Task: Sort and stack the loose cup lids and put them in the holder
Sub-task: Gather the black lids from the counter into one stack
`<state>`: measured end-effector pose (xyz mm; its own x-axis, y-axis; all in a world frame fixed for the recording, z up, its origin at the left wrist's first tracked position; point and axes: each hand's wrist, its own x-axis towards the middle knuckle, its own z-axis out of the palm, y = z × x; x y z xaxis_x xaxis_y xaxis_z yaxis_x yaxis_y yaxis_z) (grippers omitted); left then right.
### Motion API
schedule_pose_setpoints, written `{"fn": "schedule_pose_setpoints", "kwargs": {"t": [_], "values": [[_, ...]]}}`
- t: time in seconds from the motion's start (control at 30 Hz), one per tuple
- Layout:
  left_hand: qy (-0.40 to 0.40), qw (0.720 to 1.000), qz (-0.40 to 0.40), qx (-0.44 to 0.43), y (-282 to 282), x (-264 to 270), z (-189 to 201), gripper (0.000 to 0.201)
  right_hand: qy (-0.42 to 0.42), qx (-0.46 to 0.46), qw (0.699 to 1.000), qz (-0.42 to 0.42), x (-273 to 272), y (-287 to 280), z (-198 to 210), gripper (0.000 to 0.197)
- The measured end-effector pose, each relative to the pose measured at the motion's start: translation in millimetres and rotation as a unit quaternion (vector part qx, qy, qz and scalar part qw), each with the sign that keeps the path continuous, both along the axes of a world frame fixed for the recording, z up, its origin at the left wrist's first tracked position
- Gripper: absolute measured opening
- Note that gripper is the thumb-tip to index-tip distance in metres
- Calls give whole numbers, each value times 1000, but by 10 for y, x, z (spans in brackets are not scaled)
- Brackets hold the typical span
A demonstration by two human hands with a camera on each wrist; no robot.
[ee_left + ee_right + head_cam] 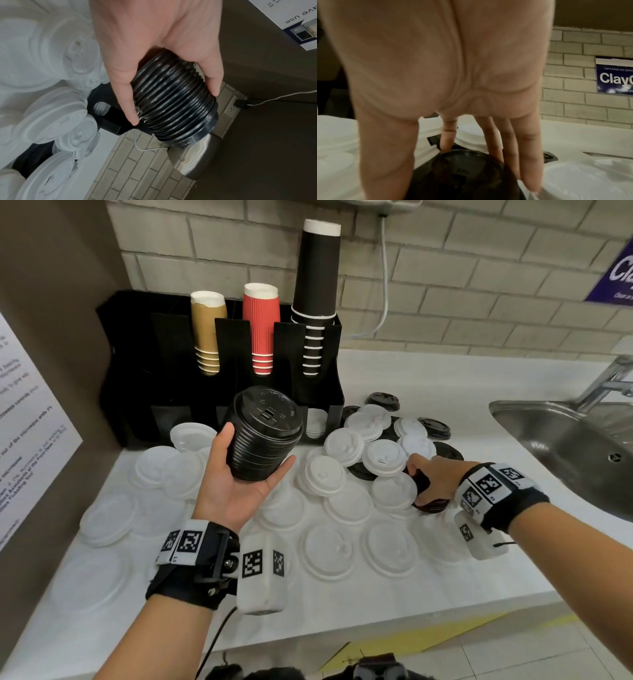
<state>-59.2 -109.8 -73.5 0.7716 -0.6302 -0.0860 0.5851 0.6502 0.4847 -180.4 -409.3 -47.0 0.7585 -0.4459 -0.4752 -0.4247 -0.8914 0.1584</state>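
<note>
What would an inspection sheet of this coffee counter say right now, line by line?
Surface: white counter, mostly covered with loose lids.
Job's things: stack of black lids held above the counter; white lids and translucent lids scattered flat; loose black lids among them; black holder at the back wall, a few white lids in its lower right slot.
Clutter: nothing seen.
Grippers: left hand grips the black stack; right hand grasps a black lid on the counter.
Cables: white cable hanging down the brick wall.
Surroundings: gold, red and black cups in the holder; steel sink at right.
</note>
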Motion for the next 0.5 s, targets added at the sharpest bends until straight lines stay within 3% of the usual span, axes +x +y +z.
{"fn": "schedule_pose_setpoints", "kwargs": {"t": [0.2, 0.33, 0.43, 0.5], "values": [[-11, 1000, -22, 2, -9, 31, 6, 87, 37, -25, 999, -7, 67, -4, 257, 57], [-23, 999, -30, 2, -47, 10, -8, 53, 24, -152, 988, 18, 96, 80, 489, 58], [-23, 999, -39, 4, -93, -8, -16, 49, -21, -244, 968, 49, 135, 210, 632, 65], [-13, 999, -45, 4, -124, -24, -11, 53, -106, -217, 968, 66, 160, 310, 696, 70]]}}
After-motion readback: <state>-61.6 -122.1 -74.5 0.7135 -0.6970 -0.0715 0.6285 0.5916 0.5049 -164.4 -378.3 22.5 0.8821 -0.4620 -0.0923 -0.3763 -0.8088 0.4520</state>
